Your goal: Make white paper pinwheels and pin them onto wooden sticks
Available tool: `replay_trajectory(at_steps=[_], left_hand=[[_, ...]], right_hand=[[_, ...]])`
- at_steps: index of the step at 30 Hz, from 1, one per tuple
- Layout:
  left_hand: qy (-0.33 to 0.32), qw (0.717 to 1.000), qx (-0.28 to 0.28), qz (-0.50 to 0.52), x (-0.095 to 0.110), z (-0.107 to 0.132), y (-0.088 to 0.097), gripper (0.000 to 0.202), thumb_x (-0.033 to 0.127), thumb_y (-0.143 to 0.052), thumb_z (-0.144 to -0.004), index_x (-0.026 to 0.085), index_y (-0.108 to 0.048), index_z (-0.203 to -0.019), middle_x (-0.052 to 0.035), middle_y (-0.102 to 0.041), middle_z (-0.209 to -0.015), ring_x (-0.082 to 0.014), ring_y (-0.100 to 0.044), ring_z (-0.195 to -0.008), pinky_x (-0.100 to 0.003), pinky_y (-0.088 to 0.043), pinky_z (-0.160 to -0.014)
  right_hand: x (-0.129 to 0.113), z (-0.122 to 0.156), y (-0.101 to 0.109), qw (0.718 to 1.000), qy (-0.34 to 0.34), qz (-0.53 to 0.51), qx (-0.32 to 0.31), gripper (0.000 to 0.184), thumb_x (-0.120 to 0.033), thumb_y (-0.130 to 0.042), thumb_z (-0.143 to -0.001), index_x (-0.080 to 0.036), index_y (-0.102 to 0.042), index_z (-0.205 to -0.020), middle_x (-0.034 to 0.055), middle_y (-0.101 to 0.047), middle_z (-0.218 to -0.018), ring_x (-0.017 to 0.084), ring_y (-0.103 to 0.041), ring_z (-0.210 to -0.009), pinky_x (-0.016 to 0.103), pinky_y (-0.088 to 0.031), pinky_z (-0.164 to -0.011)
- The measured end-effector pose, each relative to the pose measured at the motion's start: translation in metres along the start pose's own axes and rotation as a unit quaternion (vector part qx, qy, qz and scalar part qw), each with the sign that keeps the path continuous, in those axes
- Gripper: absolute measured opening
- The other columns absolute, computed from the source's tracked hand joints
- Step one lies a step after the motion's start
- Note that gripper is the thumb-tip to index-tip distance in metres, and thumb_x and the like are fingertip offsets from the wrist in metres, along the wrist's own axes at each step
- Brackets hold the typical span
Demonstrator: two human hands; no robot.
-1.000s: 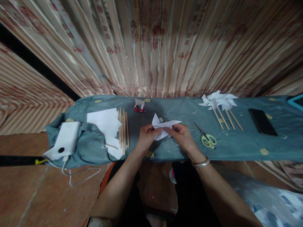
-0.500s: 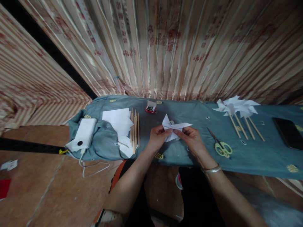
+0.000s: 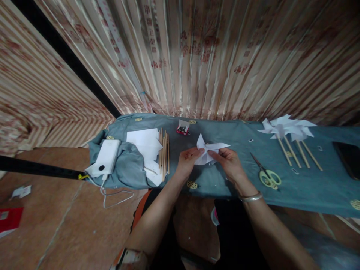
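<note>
A pleated curtain (image 3: 197,56) hangs behind the table (image 3: 239,180), which is draped in blue-grey cloth. The table's right end runs out of view, and cloth folds hide its left corner. The tiled floor (image 3: 56,225) lies open off the table's left end and below its front edge.

On the bunched cloth at the left end rests a white power bank (image 3: 105,161). Its cable (image 3: 112,195) loops down over the front edge. Beside it, toward the middle, lie loose white sheets (image 3: 143,140) with a bundle of wooden sticks (image 3: 164,152) at their side, running front to back. Toward the right end lie finished paper pinwheels (image 3: 289,127), overlapping so that their number is hard to tell. A dark phone (image 3: 350,157) is cut off by the frame beyond them.

Above the table's middle, near its front edge, the left hand (image 3: 188,163) and the right hand (image 3: 230,163) are close together, both pinching a folded white paper shape (image 3: 209,150). Its long axis runs along the table's length. One point rises toward the back edge and a longer one reaches toward the right end. Fingers hide its lower part and centre.

Bare cloth lies open between the hands and the yellow-handled scissors (image 3: 266,172), whose blades angle toward the back. A small red box (image 3: 182,127) sits open near the back edge, its contents too small to make out.
</note>
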State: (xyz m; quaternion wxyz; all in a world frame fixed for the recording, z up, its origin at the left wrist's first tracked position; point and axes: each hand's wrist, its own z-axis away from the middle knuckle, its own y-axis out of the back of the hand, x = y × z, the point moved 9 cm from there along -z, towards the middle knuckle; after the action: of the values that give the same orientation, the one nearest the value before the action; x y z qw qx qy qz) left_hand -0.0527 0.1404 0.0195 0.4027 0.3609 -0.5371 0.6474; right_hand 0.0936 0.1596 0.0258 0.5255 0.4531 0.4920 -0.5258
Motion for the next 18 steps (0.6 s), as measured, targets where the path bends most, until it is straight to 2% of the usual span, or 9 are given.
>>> replay_trajectory(at_steps=[2,4,6,8,10,13,15,18], left_hand=[[-0.028,0.999,0.025,-0.024,0.012,-0.003,0.02,0.048,0.061,-0.071,-0.07,0.015,-0.076,-0.081,-0.0079,-0.074,-0.079,-0.0188,-0.067,-0.075,-0.03,-0.05,-0.074],[-0.083,0.985,0.088,-0.12,0.033,-0.007,0.053,0.04,0.052,-0.068,-0.077,0.016,-0.075,-0.092,-0.0085,-0.075,-0.09,-0.0187,-0.068,-0.081,-0.03,-0.05,-0.076],[-0.149,0.939,0.152,-0.271,0.058,-0.007,0.085,0.026,0.033,-0.07,-0.076,0.016,-0.074,-0.095,-0.0076,-0.073,-0.096,-0.0172,-0.066,-0.082,-0.028,-0.05,-0.078],[-0.16,0.879,0.184,-0.411,0.072,-0.008,0.107,0.024,0.019,-0.067,-0.075,0.016,-0.073,-0.098,-0.0081,-0.071,-0.101,-0.0164,-0.064,-0.079,-0.029,-0.05,-0.077],[-0.137,0.829,0.174,-0.514,0.073,-0.012,0.118,0.028,0.016,-0.066,-0.077,0.017,-0.07,-0.104,-0.0078,-0.07,-0.107,-0.0161,-0.065,-0.078,-0.029,-0.051,-0.078],[-0.109,0.772,0.151,-0.608,0.067,-0.017,0.121,0.034,0.018,-0.068,-0.079,0.016,-0.067,-0.113,-0.0095,-0.07,-0.109,-0.0207,-0.068,-0.09,-0.031,-0.051,-0.085],[-0.099,0.746,0.145,-0.643,0.063,-0.021,0.12,0.037,0.017,-0.067,-0.08,0.015,-0.066,-0.117,-0.0117,-0.07,-0.111,-0.0234,-0.068,-0.097,-0.032,-0.05,-0.088],[-0.081,0.731,0.146,-0.662,0.059,-0.026,0.122,0.037,0.016,-0.064,-0.081,0.013,-0.066,-0.118,-0.0132,-0.071,-0.11,-0.0246,-0.069,-0.096,-0.032,-0.05,-0.087]], right_hand=[[-0.001,-0.002,0.004,1.0,-0.002,-0.008,0.013,0.052,-0.062,-0.086,-0.048,-0.021,-0.053,-0.052,-0.0068,-0.047,-0.046,0.008,-0.036,-0.045,0.023,-0.03,-0.044],[-0.003,-0.003,0.006,1.0,-0.007,-0.022,0.013,0.053,-0.061,-0.087,-0.047,-0.021,-0.051,-0.05,-0.0071,-0.047,-0.047,0.007,-0.034,-0.045,0.023,-0.028,-0.044],[-0.004,-0.003,0.006,0.999,-0.01,-0.032,0.009,0.052,-0.059,-0.087,-0.047,-0.021,-0.051,-0.049,-0.007,-0.047,-0.047,0.007,-0.034,-0.045,0.023,-0.028,-0.044],[-0.005,-0.003,0.006,0.999,-0.007,-0.034,0.007,0.052,-0.058,-0.088,-0.048,-0.021,-0.05,-0.048,-0.0072,-0.046,-0.046,0.007,-0.034,-0.045,0.024,-0.027,-0.044],[-0.005,-0.003,0.007,1.0,-0.001,-0.029,0.007,0.052,-0.058,-0.088,-0.048,-0.021,-0.051,-0.048,-0.0071,-0.045,-0.046,0.007,-0.034,-0.044,0.024,-0.026,-0.043],[-0.004,-0.004,0.004,0.999,-0.001,-0.034,-0.005,0.046,-0.058,-0.088,-0.048,-0.021,-0.06,-0.054,-0.005,-0.054,-0.05,0.008,-0.041,-0.046,0.024,-0.031,-0.044],[-0.003,-0.004,0.003,0.999,-0.009,-0.046,-0.008,0.045,-0.057,-0.089,-0.047,-0.02,-0.066,-0.06,-0.0031,-0.061,-0.056,0.009,-0.046,-0.049,0.024,-0.035,-0.046],[-0.005,-0.005,0.004,0.999,-0.011,-0.053,-0.005,0.044,-0.056,-0.089,-0.046,-0.02,-0.069,-0.062,-0.0022,-0.065,-0.058,0.01,-0.05,-0.05,0.024,-0.038,-0.047]])
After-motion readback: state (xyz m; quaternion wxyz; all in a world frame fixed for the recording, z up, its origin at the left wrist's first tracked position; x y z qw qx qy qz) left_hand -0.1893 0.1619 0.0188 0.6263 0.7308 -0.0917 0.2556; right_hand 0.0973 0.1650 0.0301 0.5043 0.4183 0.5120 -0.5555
